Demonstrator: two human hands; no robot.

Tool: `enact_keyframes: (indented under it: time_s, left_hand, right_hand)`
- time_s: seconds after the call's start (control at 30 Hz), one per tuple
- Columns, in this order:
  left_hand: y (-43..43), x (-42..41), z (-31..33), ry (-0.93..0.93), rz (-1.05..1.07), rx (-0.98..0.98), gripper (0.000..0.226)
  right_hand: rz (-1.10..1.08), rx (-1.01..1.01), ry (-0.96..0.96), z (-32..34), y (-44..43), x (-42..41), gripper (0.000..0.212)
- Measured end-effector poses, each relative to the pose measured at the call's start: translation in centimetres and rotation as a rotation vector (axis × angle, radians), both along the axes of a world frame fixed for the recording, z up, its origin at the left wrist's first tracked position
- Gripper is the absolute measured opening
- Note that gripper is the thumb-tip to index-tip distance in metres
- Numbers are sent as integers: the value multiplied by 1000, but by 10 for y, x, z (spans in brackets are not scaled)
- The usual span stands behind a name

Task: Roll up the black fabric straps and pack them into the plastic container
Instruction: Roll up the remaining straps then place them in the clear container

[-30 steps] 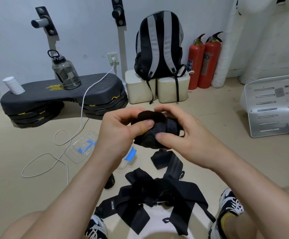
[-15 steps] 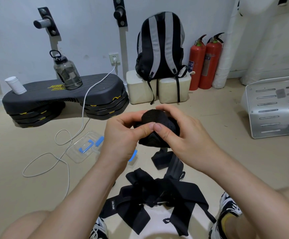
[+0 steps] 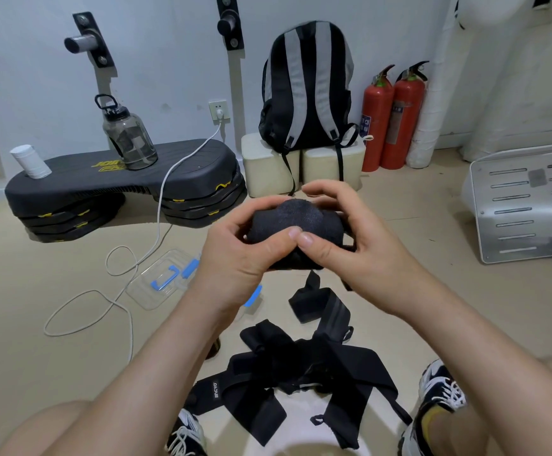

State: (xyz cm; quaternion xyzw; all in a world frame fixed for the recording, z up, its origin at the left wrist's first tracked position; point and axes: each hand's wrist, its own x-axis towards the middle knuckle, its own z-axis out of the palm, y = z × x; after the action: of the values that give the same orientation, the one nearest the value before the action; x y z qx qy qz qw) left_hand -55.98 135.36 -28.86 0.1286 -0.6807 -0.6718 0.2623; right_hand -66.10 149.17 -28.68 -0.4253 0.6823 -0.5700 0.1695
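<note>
A thick roll of black fabric strap (image 3: pixel 296 222) is held in mid-air at the centre of the head view. My left hand (image 3: pixel 238 258) grips its left side, thumb across the front. My right hand (image 3: pixel 353 248) grips the right side, thumb meeting the left thumb and fingers arched over the top. The loose tail of the strap (image 3: pixel 317 302) hangs down to the floor. A tangle of more black straps (image 3: pixel 301 373) lies on the floor between my feet. The clear plastic container (image 3: pixel 159 281) with blue clips sits on the floor left of my hands, partly hidden by my left wrist.
A white cable (image 3: pixel 120 291) loops across the floor at left. A black step platform (image 3: pixel 120 182) carries a water jug (image 3: pixel 126 136) and a white bottle (image 3: pixel 31 161). A backpack (image 3: pixel 304 87), fire extinguishers (image 3: pixel 393 116) and a metal panel (image 3: pixel 525 202) stand behind and right. My shoes (image 3: pixel 439 399) flank the straps.
Both hands have kept turning the strap roll, which looks fuller and rounder now. My right fingers have lifted and arched over its top. The thumbs have met at the front.
</note>
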Motion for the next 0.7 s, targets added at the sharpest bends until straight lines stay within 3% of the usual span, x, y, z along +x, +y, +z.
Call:
enact_keyframes:
  time_s: [0.13, 0.4, 0.53, 0.7]
  left_hand:
    - [1, 1, 3, 18, -5, -157, 32]
    - [5, -3, -12, 4, 21, -258, 37]
    - [7, -4, -13, -69, -129, -90, 36]
    - [10, -7, -13, 40, -42, -13, 25]
  right_hand:
    - [34, 50, -201, -1, -3, -6, 50]
    - [-93, -120, -516, -9, -13, 3, 35]
    - [-204, -160, -420, -11, -11, 2, 30]
    - [-244, -194, -136, -13, -12, 4, 27]
